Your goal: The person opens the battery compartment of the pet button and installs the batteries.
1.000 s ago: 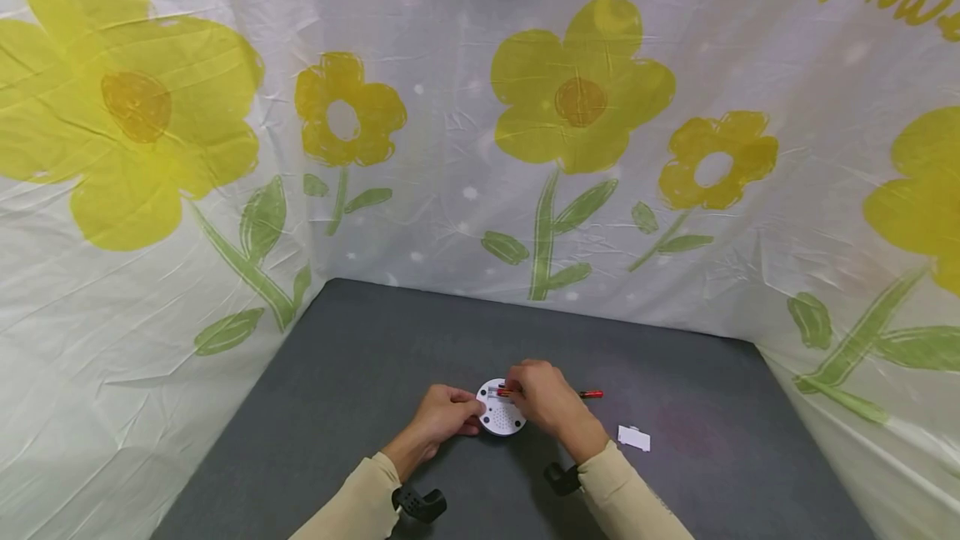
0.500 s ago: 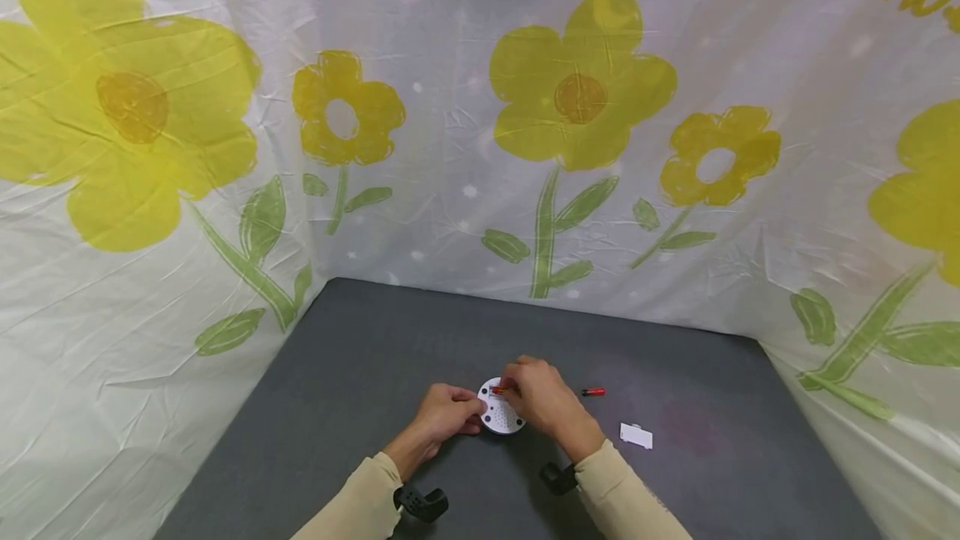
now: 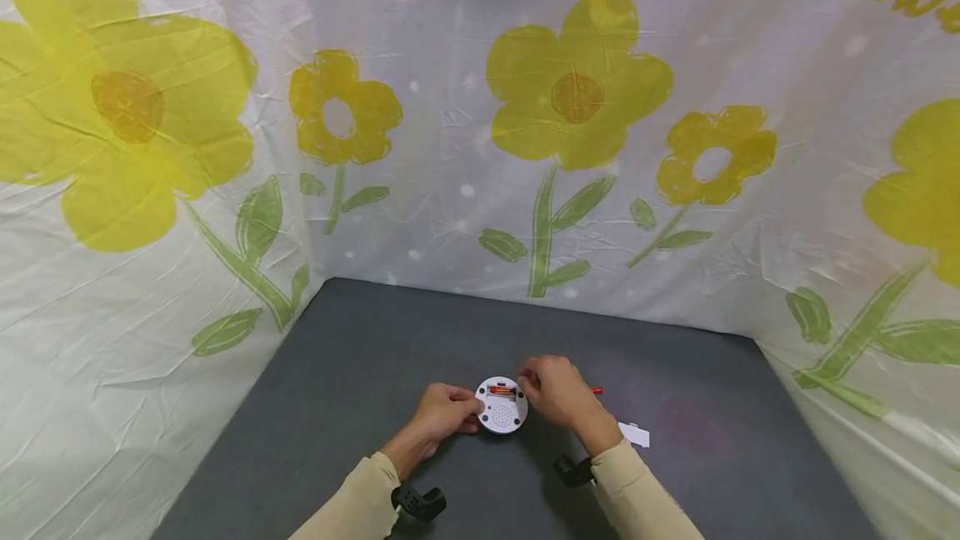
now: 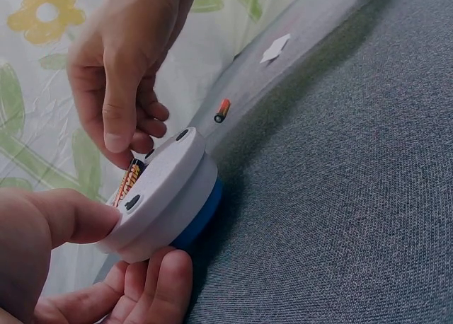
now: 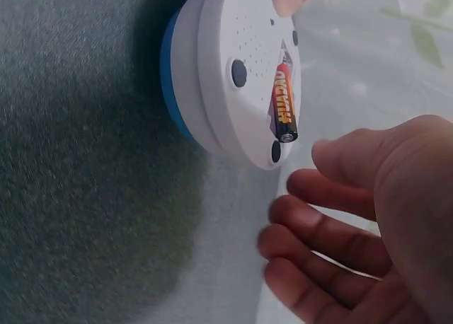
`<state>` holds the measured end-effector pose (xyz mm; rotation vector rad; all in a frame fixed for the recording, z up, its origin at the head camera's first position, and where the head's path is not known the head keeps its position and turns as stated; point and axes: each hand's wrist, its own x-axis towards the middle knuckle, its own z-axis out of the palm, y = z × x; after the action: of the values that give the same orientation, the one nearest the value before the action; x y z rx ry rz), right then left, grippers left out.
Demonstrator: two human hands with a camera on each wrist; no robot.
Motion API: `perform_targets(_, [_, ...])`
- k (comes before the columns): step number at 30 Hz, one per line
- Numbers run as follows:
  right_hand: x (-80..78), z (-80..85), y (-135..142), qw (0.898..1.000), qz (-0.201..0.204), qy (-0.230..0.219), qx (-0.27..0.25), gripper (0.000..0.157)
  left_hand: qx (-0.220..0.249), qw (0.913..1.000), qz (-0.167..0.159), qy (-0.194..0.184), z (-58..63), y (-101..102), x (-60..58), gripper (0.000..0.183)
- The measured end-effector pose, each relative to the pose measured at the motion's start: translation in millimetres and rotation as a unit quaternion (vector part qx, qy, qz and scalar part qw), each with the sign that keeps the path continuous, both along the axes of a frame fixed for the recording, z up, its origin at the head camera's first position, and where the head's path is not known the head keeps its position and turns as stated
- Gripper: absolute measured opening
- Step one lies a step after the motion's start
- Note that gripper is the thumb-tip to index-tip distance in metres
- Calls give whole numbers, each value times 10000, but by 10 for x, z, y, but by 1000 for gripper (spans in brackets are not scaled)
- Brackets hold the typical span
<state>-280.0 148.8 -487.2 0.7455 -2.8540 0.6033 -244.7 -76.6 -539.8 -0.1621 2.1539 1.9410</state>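
A round white device (image 3: 502,420) with a blue underside lies with its perforated face up. Black rubber feet (image 5: 239,73) and an uncovered battery compartment show on that face. One red-and-black battery (image 5: 283,101) is in the compartment; in the right wrist view its black end sticks up, tilted. My left hand (image 3: 441,417) grips the device's left rim, thumb on top and fingers beneath. Just right of the device hovers my right hand (image 3: 561,394), holding nothing, its fingers loosely bent and apart from the battery. Beyond that hand lies a second battery (image 4: 222,110), partly hidden in the head view.
A small white battery cover (image 3: 636,435) lies on the dark grey table (image 3: 390,340) near my right forearm, which hides part of it. A white curtain (image 3: 450,190) printed with yellow flowers stands around the table's back and sides.
My right hand has let go of the battery, now in the compartment, and drawn back to the right. The left hand keeps its hold on the device.
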Motion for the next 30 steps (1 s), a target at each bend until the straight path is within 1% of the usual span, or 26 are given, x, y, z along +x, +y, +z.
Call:
perform_targets(2, [-6, -20, 16, 9993, -49, -354, -148, 7, -12, 10000, -6, -16, -2, -4, 4, 26])
perform_targets(5, [-15, -50, 33, 9952, -84, -879, -414, 13, -6, 10000, -13, -37, -4, -6, 4, 26])
perform_targets(9, [-17, -79, 43, 9903, -105, -1225, -645, 17, -3, 10000, -1, -42, -2, -6, 5, 26])
perform_targets(13, [-12, -98, 38, 9886, -164, -1264, -796, 16, -5, 10000, -1, -56, 3, -6, 8, 26])
perform_targets(23, [-9, -136, -7, 9843, -548, -1275, -1092, 12, -24, 10000, -31, -91, -10, -13, -8, 26])
perform_targets(27, [-18, -144, -7, 9828, -615, -1250, -1209, 12, -7, 10000, -53, -62, -9, -5, -12, 27])
perform_targets(30, [-19, -161, -12, 9830, -631, -1239, -1201, 12, 7, 10000, -60, -45, -11, 3, -15, 28])
